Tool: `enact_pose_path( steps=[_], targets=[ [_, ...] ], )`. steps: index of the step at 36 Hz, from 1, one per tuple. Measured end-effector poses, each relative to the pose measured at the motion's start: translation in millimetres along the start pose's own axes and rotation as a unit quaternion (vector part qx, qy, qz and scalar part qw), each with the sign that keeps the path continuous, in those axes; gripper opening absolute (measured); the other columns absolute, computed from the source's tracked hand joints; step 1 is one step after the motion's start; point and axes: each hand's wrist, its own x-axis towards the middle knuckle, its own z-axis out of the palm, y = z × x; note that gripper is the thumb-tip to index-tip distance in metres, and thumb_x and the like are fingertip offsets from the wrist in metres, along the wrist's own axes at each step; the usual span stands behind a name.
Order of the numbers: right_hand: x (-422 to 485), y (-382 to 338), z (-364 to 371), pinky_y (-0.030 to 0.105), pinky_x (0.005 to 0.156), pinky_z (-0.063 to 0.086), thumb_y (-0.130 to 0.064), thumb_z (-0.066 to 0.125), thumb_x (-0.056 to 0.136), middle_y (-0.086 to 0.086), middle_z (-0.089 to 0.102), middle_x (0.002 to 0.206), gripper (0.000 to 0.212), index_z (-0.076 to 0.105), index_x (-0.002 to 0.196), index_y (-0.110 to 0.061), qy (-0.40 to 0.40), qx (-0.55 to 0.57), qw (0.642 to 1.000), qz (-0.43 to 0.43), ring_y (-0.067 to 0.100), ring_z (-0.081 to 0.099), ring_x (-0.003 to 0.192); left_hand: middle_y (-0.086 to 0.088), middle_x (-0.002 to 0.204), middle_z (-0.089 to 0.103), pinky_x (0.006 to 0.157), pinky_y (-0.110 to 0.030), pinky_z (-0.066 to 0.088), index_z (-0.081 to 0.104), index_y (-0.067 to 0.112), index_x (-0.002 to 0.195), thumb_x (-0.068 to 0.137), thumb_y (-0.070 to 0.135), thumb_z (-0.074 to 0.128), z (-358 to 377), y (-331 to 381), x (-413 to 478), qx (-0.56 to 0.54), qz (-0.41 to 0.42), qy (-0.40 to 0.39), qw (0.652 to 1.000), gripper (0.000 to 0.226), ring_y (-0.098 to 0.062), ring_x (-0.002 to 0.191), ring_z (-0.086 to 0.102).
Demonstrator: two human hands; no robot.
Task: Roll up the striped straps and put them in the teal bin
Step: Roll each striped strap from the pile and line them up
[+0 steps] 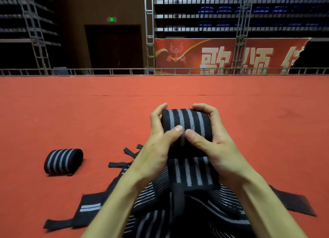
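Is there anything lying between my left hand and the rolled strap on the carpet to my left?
Only a few loose strap ends, lying flat on the carpet just left of your left hand; beyond them, bare carpet up to the rolled strap. That hand grips a half-rolled strap.

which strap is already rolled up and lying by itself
The roll on the carpet at left, untouched. The strap in the left hand and right hand trails a tail; others lie unrolled in the pile.
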Motion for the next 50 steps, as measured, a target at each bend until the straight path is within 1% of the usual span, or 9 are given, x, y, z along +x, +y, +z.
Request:
enact_pose_path(
  steps=[6, 12, 17, 25, 30, 33, 37, 45, 50],
  targets=[
    [2, 4, -1, 0.023, 0.079, 0.054, -0.008, 0.074, 0.083, -0.003, 0.063, 0.110, 0.059, 0.044, 0.127, -0.035, 0.005, -0.019, 0.999, -0.040, 0.009, 0.067, 0.094, 0.012, 0.108, 0.073, 0.089, -0.037, 0.056, 0.033, 0.046, 0.133, 0.088, 0.032, 0.065, -3, 1, 3, -0.041, -0.039, -0.012, 0.998, 0.057, -0.016, 0.107, 0.068],
    [5, 7, -3, 0.026, 0.077, 0.057, -0.008, 0.070, 0.076, 0.008, 0.061, 0.121, 0.072, 0.042, 0.135, -0.038, 0.017, 0.031, 0.999, -0.014, 0.016, 0.071, 0.099, -0.014, 0.115, 0.066, 0.082, -0.047, 0.059, 0.046, 0.036, 0.128, 0.084, 0.019, 0.064, -6, 5, 0, -0.070, -0.033, -0.023, 0.997, 0.051, -0.027, 0.101, 0.068],
    [7, 12, -3, 0.035, 0.085, 0.057, -0.015, 0.078, 0.069, 0.010, 0.059, 0.129, 0.082, 0.039, 0.137, -0.040, 0.024, 0.031, 0.999, 0.010, 0.020, 0.069, 0.108, -0.008, 0.108, 0.067, 0.079, -0.042, 0.058, 0.052, 0.040, 0.123, 0.082, 0.011, 0.067, -11, 5, 0, -0.050, -0.006, -0.022, 0.998, 0.052, -0.026, 0.098, 0.068],
    [7, 6, -5, 0.033, 0.069, 0.057, -0.048, 0.084, 0.070, 0.001, 0.070, 0.091, 0.055, 0.058, 0.110, -0.021, 0.023, 0.094, 0.993, 0.067, 0.016, 0.068, 0.084, -0.012, 0.119, 0.058, 0.087, -0.054, 0.056, 0.053, 0.034, 0.116, 0.074, -0.008, 0.066, -10, 8, -2, 0.078, 0.107, -0.016, 0.991, 0.060, -0.034, 0.099, 0.061],
    [9, 9, -9, 0.038, 0.064, 0.057, -0.019, 0.081, 0.071, 0.001, 0.068, 0.080, 0.039, 0.059, 0.103, -0.023, 0.064, 0.086, 0.993, 0.050, 0.020, 0.066, 0.073, -0.005, 0.127, 0.060, 0.081, -0.039, 0.056, 0.054, 0.035, 0.122, 0.077, 0.015, 0.075, -11, 5, -3, 0.004, 0.035, -0.037, 0.999, 0.054, -0.022, 0.105, 0.065],
    [9, 12, -15, 0.044, 0.069, 0.057, -0.014, 0.083, 0.061, 0.006, 0.068, 0.086, 0.047, 0.062, 0.101, -0.028, 0.057, 0.072, 0.995, 0.026, 0.026, 0.065, 0.076, -0.008, 0.118, 0.066, 0.071, -0.034, 0.057, 0.054, 0.034, 0.126, 0.084, 0.032, 0.078, -9, 9, -2, -0.084, -0.057, -0.022, 0.995, 0.048, -0.020, 0.090, 0.070],
    [9, 17, -19, 0.041, 0.073, 0.056, -0.020, 0.085, 0.053, 0.008, 0.068, 0.095, 0.062, 0.060, 0.109, -0.027, 0.031, 0.057, 0.998, 0.020, 0.025, 0.065, 0.081, -0.009, 0.101, 0.071, 0.066, -0.035, 0.060, 0.060, 0.021, 0.119, 0.078, 0.022, 0.076, -6, 10, -1, -0.129, -0.073, 0.020, 0.989, 0.044, -0.023, 0.080, 0.071],
    [7, 16, -37, 0.044, 0.087, 0.058, -0.011, 0.087, 0.056, 0.004, 0.072, 0.107, 0.065, 0.064, 0.113, -0.031, -0.006, -0.018, 0.995, 0.097, 0.024, 0.070, 0.096, -0.004, 0.119, 0.070, 0.069, -0.039, 0.060, 0.066, 0.021, 0.117, 0.070, 0.007, 0.077, -13, 0, -1, -0.099, -0.052, 0.027, 0.993, 0.050, -0.032, 0.095, 0.073],
    [6, 16, -42, 0.044, 0.087, 0.058, -0.026, 0.092, 0.051, 0.003, 0.071, 0.114, 0.071, 0.066, 0.116, -0.033, -0.004, -0.060, 0.994, 0.093, 0.026, 0.071, 0.102, 0.000, 0.126, 0.066, 0.078, -0.043, 0.059, 0.063, 0.024, 0.120, 0.072, 0.004, 0.075, -16, -2, -3, -0.077, -0.057, -0.002, 0.995, 0.053, -0.029, 0.099, 0.071]
  ],
)
